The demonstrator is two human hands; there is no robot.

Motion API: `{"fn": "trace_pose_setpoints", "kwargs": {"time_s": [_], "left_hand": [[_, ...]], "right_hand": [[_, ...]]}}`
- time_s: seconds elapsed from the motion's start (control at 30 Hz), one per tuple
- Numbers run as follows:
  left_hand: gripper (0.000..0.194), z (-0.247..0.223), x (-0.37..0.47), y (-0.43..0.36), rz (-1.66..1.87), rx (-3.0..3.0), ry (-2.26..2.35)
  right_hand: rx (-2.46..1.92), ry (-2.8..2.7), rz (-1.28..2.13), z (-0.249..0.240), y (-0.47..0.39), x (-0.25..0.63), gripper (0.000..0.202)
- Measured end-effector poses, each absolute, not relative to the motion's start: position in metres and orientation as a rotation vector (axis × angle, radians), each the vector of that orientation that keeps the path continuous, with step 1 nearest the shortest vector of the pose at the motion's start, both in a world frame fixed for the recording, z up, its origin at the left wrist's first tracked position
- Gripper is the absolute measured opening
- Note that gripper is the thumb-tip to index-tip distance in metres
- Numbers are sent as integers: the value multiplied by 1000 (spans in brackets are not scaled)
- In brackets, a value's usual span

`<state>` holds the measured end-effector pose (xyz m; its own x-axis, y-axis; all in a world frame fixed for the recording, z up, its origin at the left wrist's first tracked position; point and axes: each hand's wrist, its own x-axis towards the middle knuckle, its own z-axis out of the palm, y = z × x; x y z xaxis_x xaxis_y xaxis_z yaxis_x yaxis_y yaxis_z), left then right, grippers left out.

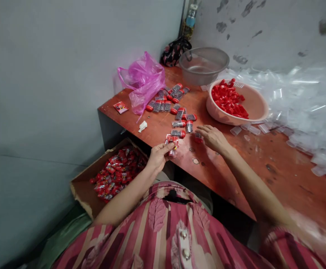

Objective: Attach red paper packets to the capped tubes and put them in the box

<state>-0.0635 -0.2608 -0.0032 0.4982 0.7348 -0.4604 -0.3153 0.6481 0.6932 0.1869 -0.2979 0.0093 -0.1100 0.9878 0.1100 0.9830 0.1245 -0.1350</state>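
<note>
My left hand holds a small red printed packet between thumb and fingers at the table's near edge; a clear part shows beneath it. My right hand is over the table with its fingers spread, the fingertips beside a small red-capped container. Whether they touch it is hard to tell. Just beyond both hands lie several clear containers with red caps and dark contents, one upright in the view and another lying sideways near the packet.
On the red table are a pink bag, a flat red packet, a grey basin, a pink basin of red caps and a heap of clear containers. A cardboard box of red items stands below, left.
</note>
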Motion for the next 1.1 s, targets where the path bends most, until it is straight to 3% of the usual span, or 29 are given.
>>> {"fn": "trace_pose_setpoints", "kwargs": {"time_s": [0.13, 0.27, 0.37, 0.47, 0.57, 0.93, 1.1], "left_hand": [[22, -4, -56, -255, 731, 424, 766], [14, -4, -51, -250, 781, 351, 770], [11, -4, -48, -246, 798, 293, 775], [12, -2, -44, -244, 785, 225, 789], [15, -1, -40, -243, 777, 209, 756], [25, 4, -24, -251, 753, 220, 727], [26, 9, -20, -251, 769, 286, 677]], "right_hand": [[-1926, -2583, -71, 5, -291, 214, 35], [-2084, -2318, -2, -2, -303, 209, 27], [-2157, -1761, 306, -1, -324, 181, 28], [-1907, -1358, 788, 8, -348, 136, 32], [-1758, -1108, 1004, 17, -363, 96, 29], [-1814, -932, 946, 6, -357, 73, 28], [-1637, -768, 1108, 0, -355, 68, 28]]}}
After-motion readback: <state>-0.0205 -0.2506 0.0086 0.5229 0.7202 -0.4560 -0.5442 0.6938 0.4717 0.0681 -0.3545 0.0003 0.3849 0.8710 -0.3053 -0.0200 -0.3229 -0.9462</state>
